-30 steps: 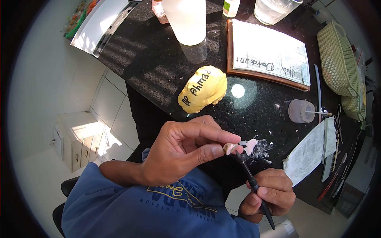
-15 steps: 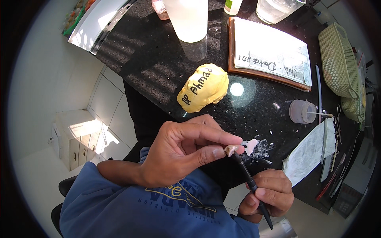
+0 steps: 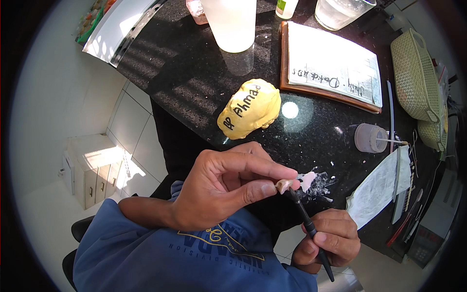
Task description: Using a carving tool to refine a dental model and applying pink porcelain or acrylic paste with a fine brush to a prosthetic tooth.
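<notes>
Between thumb and fingertips of my left hand [image 3: 219, 187] is a small pinkish-white piece [image 3: 283, 186], shaped like a tooth crown. My right hand [image 3: 333, 238] grips a slim black brush-like tool [image 3: 305, 214] with a tapered lower end. The tool's upper tip meets the right side of the small piece; fingers partly hide the contact. Behind the fingertips, a pale pink smear [image 3: 316, 185] with white crumbs lies on the black speckled table. Beyond my left hand rests a yellow plaster-like lump [image 3: 250, 109] with black handwriting.
A wood-edged board with white paper [image 3: 333, 63] lies at the back, near a translucent beaker [image 3: 231, 24] and a glass of water [image 3: 340, 13]. To the right are a small jar [image 3: 370, 138] with a stick, a white cloth [image 3: 374, 190], metal tools and a cream basket [image 3: 413, 78].
The black tool's tip has shifted slightly against the small piece. Both hands keep their grips and nearly the same places.
</notes>
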{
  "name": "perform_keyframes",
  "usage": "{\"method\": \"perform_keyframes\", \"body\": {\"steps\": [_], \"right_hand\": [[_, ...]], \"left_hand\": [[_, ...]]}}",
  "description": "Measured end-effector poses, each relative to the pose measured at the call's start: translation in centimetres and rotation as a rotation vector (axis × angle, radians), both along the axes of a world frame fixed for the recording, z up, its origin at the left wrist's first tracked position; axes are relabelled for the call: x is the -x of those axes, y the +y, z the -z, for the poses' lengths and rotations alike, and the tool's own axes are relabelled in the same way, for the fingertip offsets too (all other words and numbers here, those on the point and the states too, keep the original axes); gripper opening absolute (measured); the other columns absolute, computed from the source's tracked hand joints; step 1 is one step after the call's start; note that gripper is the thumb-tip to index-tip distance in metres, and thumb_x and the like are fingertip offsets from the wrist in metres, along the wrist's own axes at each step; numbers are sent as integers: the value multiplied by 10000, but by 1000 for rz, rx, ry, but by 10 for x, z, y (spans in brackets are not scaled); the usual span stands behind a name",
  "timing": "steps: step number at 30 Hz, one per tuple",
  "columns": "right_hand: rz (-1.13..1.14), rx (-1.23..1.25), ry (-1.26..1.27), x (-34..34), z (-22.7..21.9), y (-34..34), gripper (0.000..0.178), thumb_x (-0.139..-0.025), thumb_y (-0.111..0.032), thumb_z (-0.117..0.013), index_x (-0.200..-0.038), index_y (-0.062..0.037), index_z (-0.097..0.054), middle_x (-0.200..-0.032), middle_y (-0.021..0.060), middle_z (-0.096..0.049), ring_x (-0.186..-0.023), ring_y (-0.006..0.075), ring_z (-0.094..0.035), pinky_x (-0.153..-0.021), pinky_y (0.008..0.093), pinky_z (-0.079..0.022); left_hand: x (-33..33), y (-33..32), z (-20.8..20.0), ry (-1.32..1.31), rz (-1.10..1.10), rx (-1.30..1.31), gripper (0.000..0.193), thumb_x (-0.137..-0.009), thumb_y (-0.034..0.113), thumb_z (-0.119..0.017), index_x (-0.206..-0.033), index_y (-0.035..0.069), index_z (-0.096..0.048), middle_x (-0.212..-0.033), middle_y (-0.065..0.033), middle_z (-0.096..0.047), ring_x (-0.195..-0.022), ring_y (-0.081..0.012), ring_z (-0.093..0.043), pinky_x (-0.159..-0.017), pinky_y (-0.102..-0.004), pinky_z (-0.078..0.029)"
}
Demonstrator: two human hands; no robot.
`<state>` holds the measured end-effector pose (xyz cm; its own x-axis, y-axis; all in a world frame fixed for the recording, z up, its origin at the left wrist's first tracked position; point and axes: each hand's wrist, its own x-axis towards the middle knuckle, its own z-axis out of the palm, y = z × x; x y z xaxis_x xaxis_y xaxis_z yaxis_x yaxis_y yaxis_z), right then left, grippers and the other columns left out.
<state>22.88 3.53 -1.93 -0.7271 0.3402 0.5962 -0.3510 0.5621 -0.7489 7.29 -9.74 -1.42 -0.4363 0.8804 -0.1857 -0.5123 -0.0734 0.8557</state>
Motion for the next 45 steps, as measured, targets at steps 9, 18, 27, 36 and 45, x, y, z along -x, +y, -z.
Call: {"method": "perform_keyframes", "body": {"steps": [9, 18, 27, 36, 45], "right_hand": [[-22, -4, -40, 1, -4, 0, 234, -772, -32, -641, -956, -29, -496, -773, 96, -540, -580, 172, -569, -507, 253, -481], [127, 34, 56, -2, 6, -5, 260, -849, -188, -676, -934, -80, -457, -774, 80, -523, -563, 146, -537, -475, 223, -451], [494, -92, 74, -4, -36, 23, 244, -922, -249, -537, -1030, -33, -506, -756, 104, -488, -513, 108, -461, -451, 175, -390], [480, -170, -51, 102, -132, 124, 221, -864, -177, -673, -993, 2, -669, -780, 26, -651, -613, 37, -505, -530, 165, -369], [478, -635, -465, 194, -106, 172, 353, -805, -412, -703, -937, -86, -726, -671, -13, -578, -581, 47, -424, -520, 235, -311]], "left_hand": [[-1, -1, 1, -12, -14, -15, 245, -850, -77, -582, -1084, -35, -641, -975, -108, -611, -926, -134, -585, -840, -244, -469], [-1, 1, 0, -25, -18, -8, 182, -879, -45, -559, -1042, -29, -637, -898, -97, -554, -1001, -257, -635, -903, -328, -509], [6, -1, -7, -205, 18, -43, 181, -886, -24, -561, -1055, -34, -625, -952, -102, -565, -978, -229, -638, -916, -326, -514], [8, -6, -4, -423, 79, -92, 191, -889, -13, -565, -1073, -30, -611, -970, -108, -589, -991, -228, -636, -929, -355, -521], [8, -9, 3, -621, 80, -184, 228, -914, 34, -550, -1134, -22, -576, -1017, -186, -652, -1006, -249, -638, -928, -367, -514]]}}
